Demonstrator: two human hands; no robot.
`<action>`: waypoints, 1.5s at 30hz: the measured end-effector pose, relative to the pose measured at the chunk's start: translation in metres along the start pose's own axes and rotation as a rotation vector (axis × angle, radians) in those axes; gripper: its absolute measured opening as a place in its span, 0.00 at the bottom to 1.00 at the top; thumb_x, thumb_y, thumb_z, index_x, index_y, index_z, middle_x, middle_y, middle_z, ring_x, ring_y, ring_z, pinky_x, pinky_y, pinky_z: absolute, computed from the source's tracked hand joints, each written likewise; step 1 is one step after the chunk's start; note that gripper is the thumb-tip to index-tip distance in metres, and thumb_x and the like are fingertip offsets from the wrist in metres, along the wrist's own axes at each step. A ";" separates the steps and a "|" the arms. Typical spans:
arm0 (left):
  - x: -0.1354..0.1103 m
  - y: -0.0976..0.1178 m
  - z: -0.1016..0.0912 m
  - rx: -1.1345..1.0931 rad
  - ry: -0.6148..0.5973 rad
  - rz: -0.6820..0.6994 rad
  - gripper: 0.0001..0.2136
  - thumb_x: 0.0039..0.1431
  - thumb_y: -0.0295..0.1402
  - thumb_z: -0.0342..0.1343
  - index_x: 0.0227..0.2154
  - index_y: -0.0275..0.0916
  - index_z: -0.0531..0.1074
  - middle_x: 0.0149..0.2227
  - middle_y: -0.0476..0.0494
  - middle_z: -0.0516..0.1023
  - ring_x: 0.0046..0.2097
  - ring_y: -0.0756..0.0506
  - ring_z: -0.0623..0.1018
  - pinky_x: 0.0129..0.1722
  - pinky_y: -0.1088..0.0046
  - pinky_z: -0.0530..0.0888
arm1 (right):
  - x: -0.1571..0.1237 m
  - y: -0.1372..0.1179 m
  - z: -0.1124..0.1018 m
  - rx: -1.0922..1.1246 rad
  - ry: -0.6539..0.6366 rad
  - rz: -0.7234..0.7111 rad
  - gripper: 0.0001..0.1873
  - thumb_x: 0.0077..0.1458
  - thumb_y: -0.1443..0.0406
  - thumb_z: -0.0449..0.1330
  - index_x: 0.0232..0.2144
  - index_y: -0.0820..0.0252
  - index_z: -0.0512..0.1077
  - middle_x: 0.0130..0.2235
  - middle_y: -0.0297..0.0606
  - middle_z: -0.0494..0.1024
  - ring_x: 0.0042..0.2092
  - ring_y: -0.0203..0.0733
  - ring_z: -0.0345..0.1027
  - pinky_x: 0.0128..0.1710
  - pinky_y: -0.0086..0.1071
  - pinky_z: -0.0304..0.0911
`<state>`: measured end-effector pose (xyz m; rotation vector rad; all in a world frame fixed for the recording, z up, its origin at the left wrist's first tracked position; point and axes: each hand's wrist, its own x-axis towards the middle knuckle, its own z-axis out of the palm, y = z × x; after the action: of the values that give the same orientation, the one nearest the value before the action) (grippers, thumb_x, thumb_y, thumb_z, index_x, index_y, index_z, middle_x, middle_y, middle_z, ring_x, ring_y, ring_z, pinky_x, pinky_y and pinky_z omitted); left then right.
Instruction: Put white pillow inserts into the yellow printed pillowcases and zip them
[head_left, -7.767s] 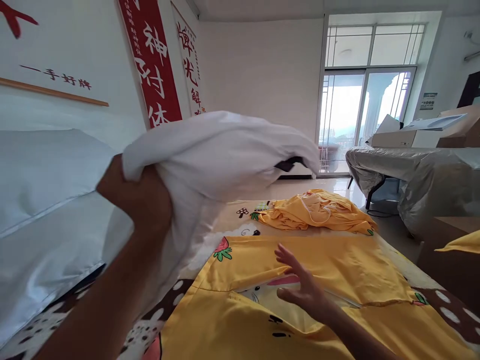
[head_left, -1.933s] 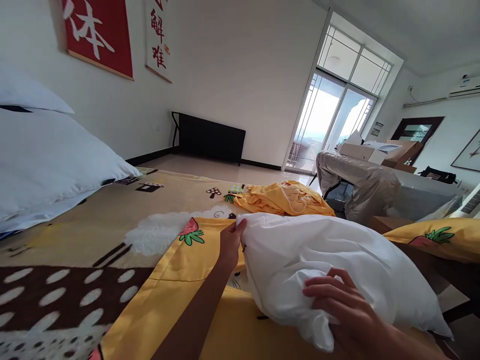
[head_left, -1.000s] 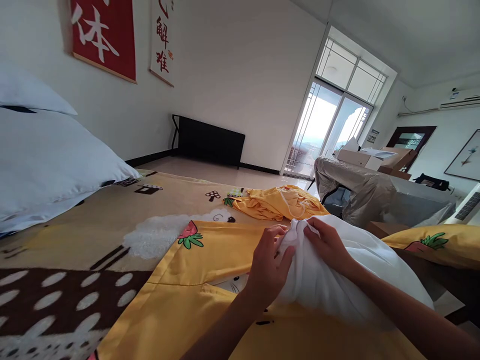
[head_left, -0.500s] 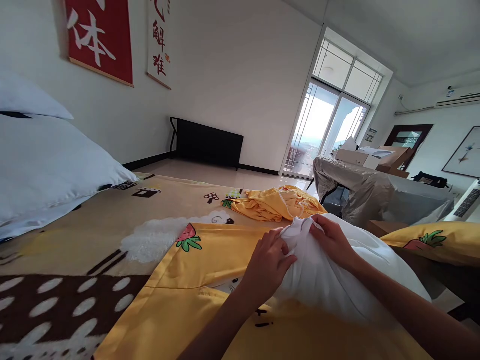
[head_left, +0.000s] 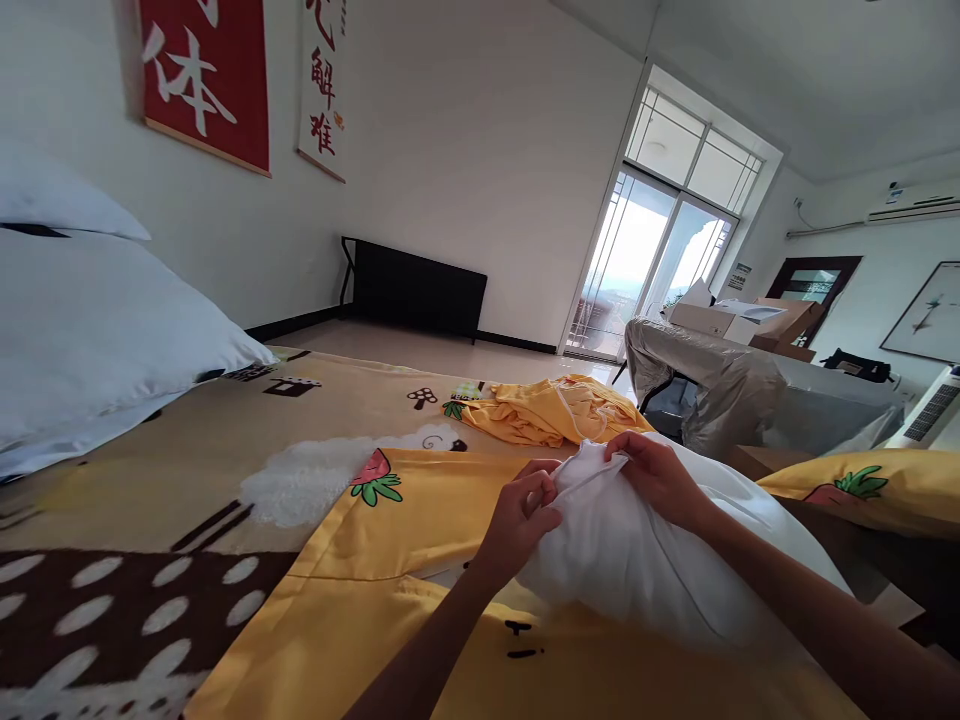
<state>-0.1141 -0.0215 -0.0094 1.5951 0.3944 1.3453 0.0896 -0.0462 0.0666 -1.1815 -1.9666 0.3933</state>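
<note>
A white pillow (head_left: 675,570) lies on a flat yellow cartoon-print pillowcase (head_left: 420,620) spread over the bed. Both of my hands pinch the pillow's far corner. My left hand (head_left: 519,515) is closed on the white fabric at its left side. My right hand (head_left: 654,475) is closed on the same corner from the right, bunching it upward. My forearms reach in from the bottom edge.
A crumpled yellow cloth (head_left: 551,410) lies further along the patterned bedspread (head_left: 225,450). Stacked white pillows (head_left: 97,330) sit at the left. A yellow-cased pillow (head_left: 877,490) is at the right. A covered table with boxes (head_left: 727,375) stands by the glass door.
The pillow was carried from the left and laid on the yellow pillowcase. Both hands then gathered at its far corner; in the last half second the left hand's fingers curled tighter on the fabric.
</note>
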 end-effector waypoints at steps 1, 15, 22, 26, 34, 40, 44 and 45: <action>-0.001 0.002 0.002 0.081 0.003 0.043 0.08 0.39 0.24 0.51 0.19 0.38 0.57 0.40 0.42 0.68 0.44 0.42 0.69 0.42 0.69 0.64 | 0.000 -0.002 0.001 -0.011 0.000 -0.001 0.05 0.53 0.66 0.52 0.31 0.58 0.68 0.33 0.34 0.72 0.36 0.38 0.65 0.37 0.30 0.59; -0.013 0.011 0.025 0.572 0.272 0.229 0.02 0.54 0.31 0.55 0.30 0.40 0.68 0.34 0.46 0.72 0.40 0.45 0.72 0.41 0.67 0.67 | -0.006 -0.026 0.027 -0.160 -0.054 -0.070 0.04 0.53 0.67 0.54 0.30 0.58 0.70 0.32 0.34 0.77 0.35 0.39 0.69 0.37 0.31 0.62; -0.011 0.016 0.024 0.189 0.268 0.038 0.05 0.53 0.33 0.57 0.27 0.39 0.67 0.32 0.49 0.71 0.37 0.48 0.72 0.39 0.73 0.68 | -0.011 -0.041 0.022 -0.228 -0.120 -0.146 0.06 0.56 0.66 0.55 0.36 0.56 0.70 0.37 0.35 0.77 0.38 0.39 0.69 0.41 0.32 0.62; -0.010 0.017 0.025 0.137 0.278 -0.001 0.09 0.51 0.36 0.59 0.24 0.38 0.65 0.29 0.50 0.70 0.33 0.49 0.70 0.35 0.74 0.67 | -0.014 -0.047 0.026 -0.201 -0.105 -0.179 0.07 0.57 0.62 0.56 0.39 0.55 0.70 0.42 0.36 0.76 0.43 0.40 0.68 0.44 0.32 0.61; -0.011 0.018 0.027 0.040 0.265 0.072 0.13 0.52 0.35 0.59 0.19 0.38 0.61 0.28 0.48 0.71 0.33 0.50 0.71 0.32 0.77 0.68 | -0.008 -0.044 0.039 -0.155 0.006 0.007 0.10 0.56 0.58 0.56 0.28 0.57 0.69 0.32 0.34 0.76 0.35 0.38 0.66 0.38 0.33 0.62; -0.009 0.018 0.026 -0.060 0.277 0.012 0.11 0.49 0.32 0.61 0.23 0.38 0.61 0.29 0.49 0.70 0.33 0.51 0.71 0.35 0.77 0.70 | -0.008 -0.039 0.038 0.031 0.012 0.030 0.11 0.50 0.59 0.61 0.26 0.58 0.65 0.33 0.36 0.75 0.37 0.39 0.69 0.39 0.34 0.66; -0.009 0.018 0.026 -0.104 0.284 0.011 0.10 0.48 0.30 0.60 0.24 0.38 0.62 0.29 0.49 0.70 0.35 0.50 0.72 0.37 0.75 0.71 | -0.007 -0.041 0.038 -0.026 0.033 0.000 0.13 0.49 0.62 0.61 0.38 0.56 0.65 0.37 0.35 0.76 0.39 0.40 0.69 0.43 0.36 0.65; -0.009 0.018 0.026 -0.100 0.281 0.014 0.10 0.48 0.29 0.59 0.23 0.38 0.61 0.29 0.49 0.70 0.35 0.50 0.72 0.37 0.75 0.72 | -0.007 -0.042 0.038 -0.078 0.004 -0.016 0.15 0.51 0.63 0.60 0.42 0.55 0.65 0.38 0.35 0.76 0.40 0.40 0.69 0.44 0.37 0.65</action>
<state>-0.1002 -0.0489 0.0021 1.3328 0.4777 1.5814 0.0371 -0.0690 0.0644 -1.2140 -2.0023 0.3085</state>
